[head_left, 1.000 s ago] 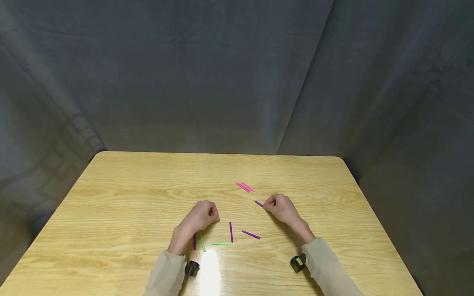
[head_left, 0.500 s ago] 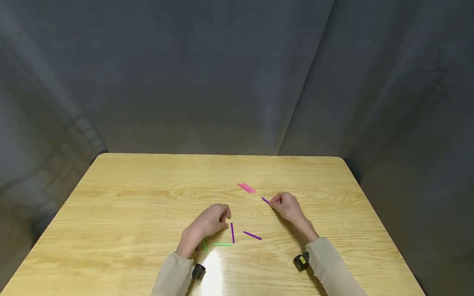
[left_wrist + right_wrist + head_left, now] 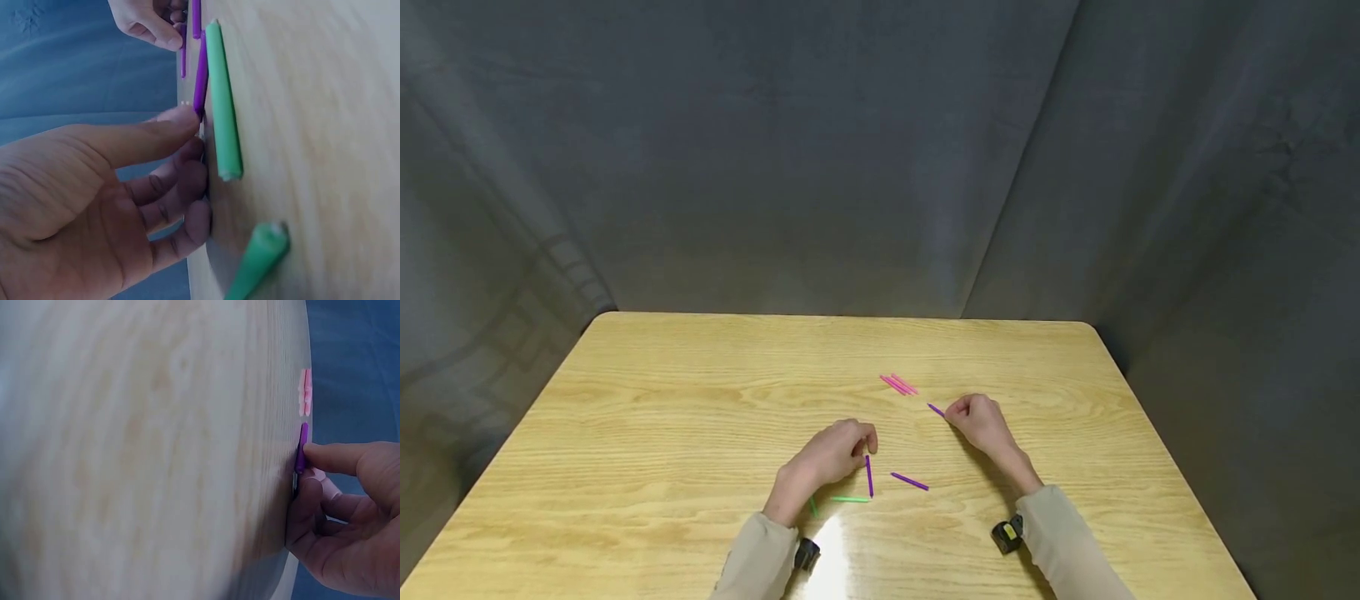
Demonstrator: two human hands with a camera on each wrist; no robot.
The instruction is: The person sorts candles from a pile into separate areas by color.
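My right hand [image 3: 983, 423] pinches a slim purple stick [image 3: 304, 440] between thumb and fingertips, low over the table. My left hand [image 3: 837, 453] reaches to the far end of another purple stick [image 3: 869, 477]. In the left wrist view its thumb is at that stick's tip, fingers bent and spread apart from the thumb; a firm grip does not show. A third purple stick [image 3: 910, 481] lies between the hands. One green stick [image 3: 850, 499] lies crosswise near the left hand, and a second green stick [image 3: 813, 507] is partly hidden by the left wrist.
Several pink sticks [image 3: 898, 384] lie side by side farther back on the wooden table [image 3: 700, 375]. Grey curtains [image 3: 820, 167] hang behind the table and along its sides. Black cameras are strapped at both wrists.
My left hand has moved right, its fingers parting, to the end of the upright-lying purple stick. My right hand has shifted slightly right with its purple stick still pinched.
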